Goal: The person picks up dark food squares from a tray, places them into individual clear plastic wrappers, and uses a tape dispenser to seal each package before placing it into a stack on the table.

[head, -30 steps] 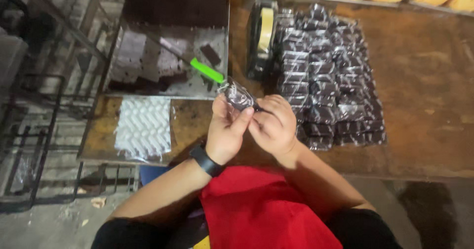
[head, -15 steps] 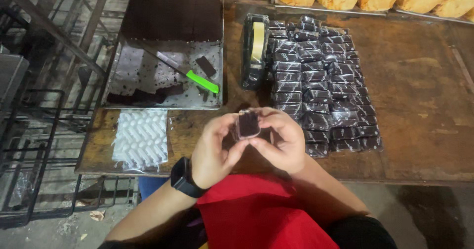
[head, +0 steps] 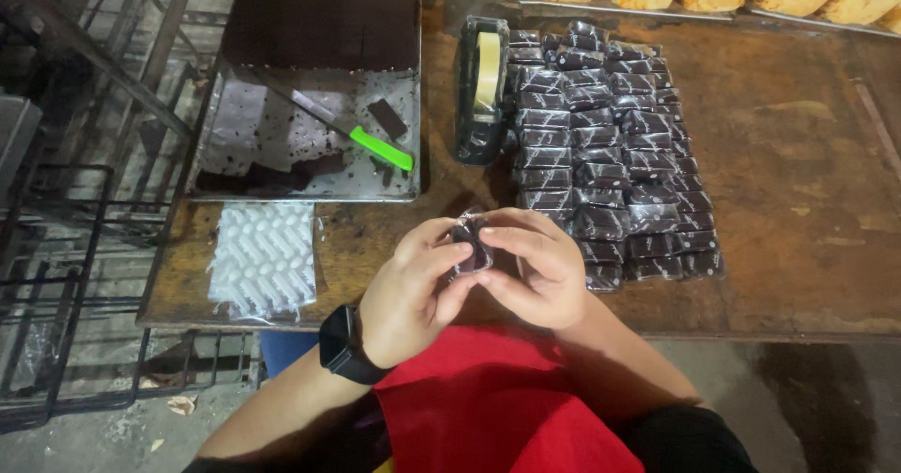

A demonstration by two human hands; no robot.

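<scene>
Both hands' grip closed on one dark wrapped piece [head: 470, 246]: left hand [head: 408, 295] fingers under/behind, right hand [head: 537, 268] over top, above worktop [head: 798, 191] edge.

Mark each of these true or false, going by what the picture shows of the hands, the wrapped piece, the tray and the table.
1. Both hands, left hand and right hand, hold one dark wrapped piece. True.
2. The green-handled knife lies on the wooden table. False: it lies in the metal tray.
3. The tape dispenser stands left of the rows of wrapped pieces. True.
4. The smartwatch is on the right wrist. False: the left.
5. The white plastic stack lies in the tray. False: on the table.
</scene>
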